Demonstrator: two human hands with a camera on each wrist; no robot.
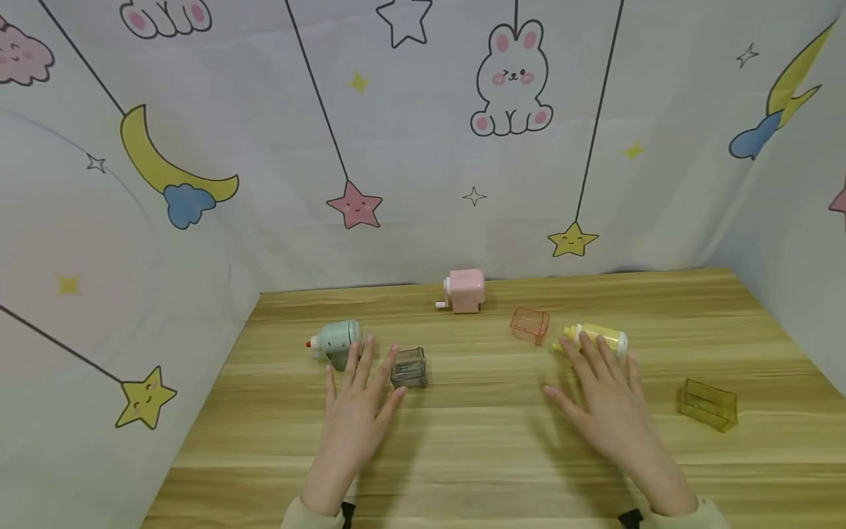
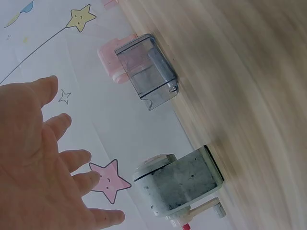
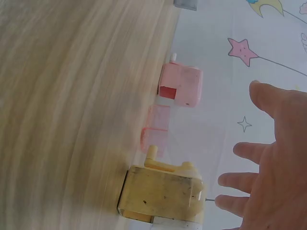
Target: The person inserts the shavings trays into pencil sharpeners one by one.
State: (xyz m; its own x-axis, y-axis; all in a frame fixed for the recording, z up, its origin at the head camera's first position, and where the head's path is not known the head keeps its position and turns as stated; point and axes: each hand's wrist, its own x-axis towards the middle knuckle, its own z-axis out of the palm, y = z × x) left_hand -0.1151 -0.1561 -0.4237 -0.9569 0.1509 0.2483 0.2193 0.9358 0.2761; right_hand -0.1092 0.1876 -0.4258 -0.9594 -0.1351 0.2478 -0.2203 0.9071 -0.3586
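My left hand [image 1: 353, 419] is spread with straight fingers and holds nothing. Just beyond its fingertips lies a pale green crank pencil sharpener [image 1: 337, 336], with a smoky clear shavings drawer [image 1: 410, 369] beside the index finger. Both the green sharpener [image 2: 180, 184] and the drawer [image 2: 146, 72] appear apart from the hand in the left wrist view. On the other side my right hand [image 1: 611, 411] is likewise spread, its fingertips partly covering a yellow crank sharpener [image 1: 608, 336]. A gap separates those fingers from the yellow sharpener [image 3: 160, 194] in the right wrist view.
A pink crank sharpener [image 1: 466, 290] stands at the back by the cloth wall. A clear reddish drawer [image 1: 530, 325] lies between it and the yellow sharpener. Right of my right hand is a clear yellow drawer [image 1: 707, 405]. Cloth also borders the wooden table [image 1: 476, 455] at both sides.
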